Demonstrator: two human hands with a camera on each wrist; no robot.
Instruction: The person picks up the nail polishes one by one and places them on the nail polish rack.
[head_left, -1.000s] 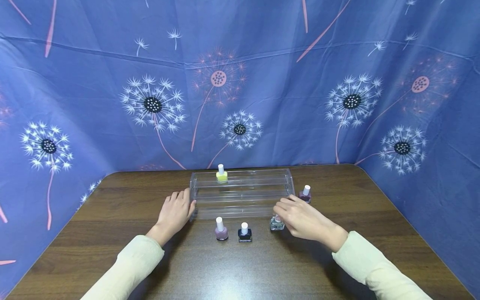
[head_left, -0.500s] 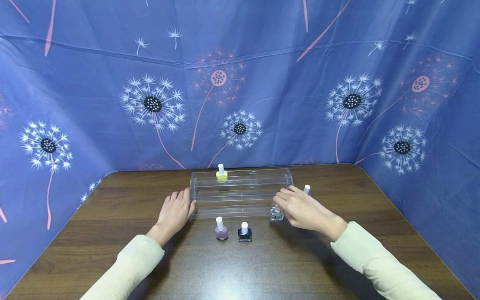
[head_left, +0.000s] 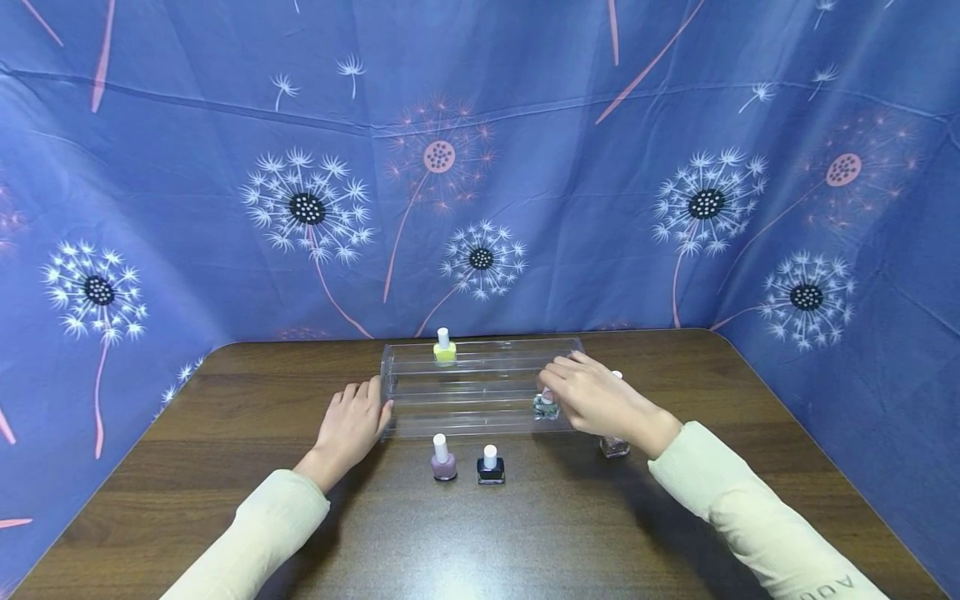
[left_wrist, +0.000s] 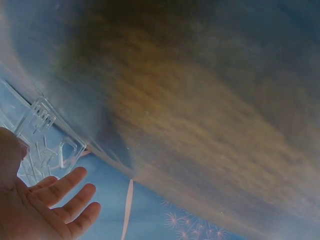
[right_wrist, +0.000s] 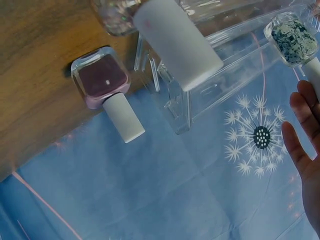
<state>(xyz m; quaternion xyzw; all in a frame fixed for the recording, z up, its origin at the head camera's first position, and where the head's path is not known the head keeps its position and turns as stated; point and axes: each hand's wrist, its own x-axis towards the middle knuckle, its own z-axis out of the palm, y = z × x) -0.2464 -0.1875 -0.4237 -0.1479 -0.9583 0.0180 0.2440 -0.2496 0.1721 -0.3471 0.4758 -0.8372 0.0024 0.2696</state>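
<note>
While the right hand (head_left: 596, 398) pinches the green-flecked bottle (head_left: 546, 407) by its cap, that bottle is at the right-hand part of the clear rack (head_left: 480, 392), long axis near upright, cap uppermost; whether it touches a tier I cannot tell. The rack stands near the desk (head_left: 390, 533)'s far edge and runs lengthwise along it. Far nearer to the bottle is the right hand; the left hand (head_left: 349, 425), its fingers loosely extended, rests against the rack's left end. Counted: one rack and six bottles. Besides the one in hand, one yellow bottle (head_left: 445, 353) stands on the top tier, one lilac bottle (head_left: 444, 467) and one black bottle (head_left: 491, 472) stand toward the desk's near edge, and one glittery bottle (head_left: 615, 448) and one plum bottle (right_wrist: 102, 76) toward its right edge.
</note>
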